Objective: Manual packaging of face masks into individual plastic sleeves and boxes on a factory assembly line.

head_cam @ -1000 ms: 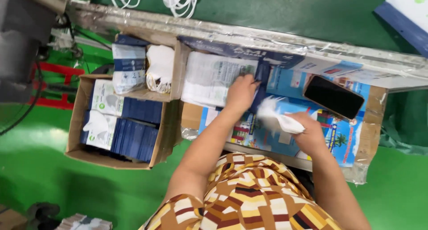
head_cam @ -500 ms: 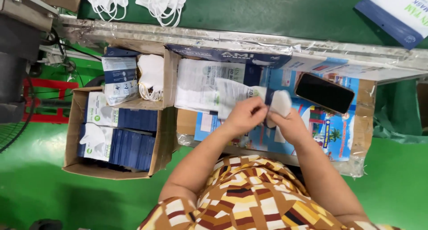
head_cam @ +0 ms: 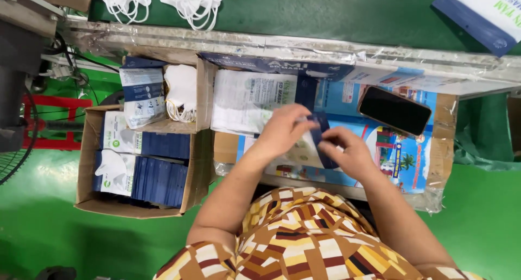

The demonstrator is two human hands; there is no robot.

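Note:
My left hand (head_cam: 285, 131) and my right hand (head_cam: 344, 150) meet over the cardboard work surface (head_cam: 442, 150), both gripping one white and dark-blue flat pouch (head_cam: 312, 150). The pouch lies between my fingers, its blue edge toward my right hand. What is inside the pouch is hidden by my hands. Just behind my left hand lies a stack of flat white printed pouches (head_cam: 244, 98).
A black phone (head_cam: 394, 110) lies at the right of the surface. At left, a large cardboard box (head_cam: 89, 201) holds rows of packed blue pouches (head_cam: 157, 174); a smaller box (head_cam: 205, 87) holds white masks (head_cam: 180, 90). More masks (head_cam: 190, 0) rest on the green belt.
My left hand drew back from the pouch stack with a pouch. My right hand brought a white mask to it; the mask is now out of sight and both hands hold the pouch.

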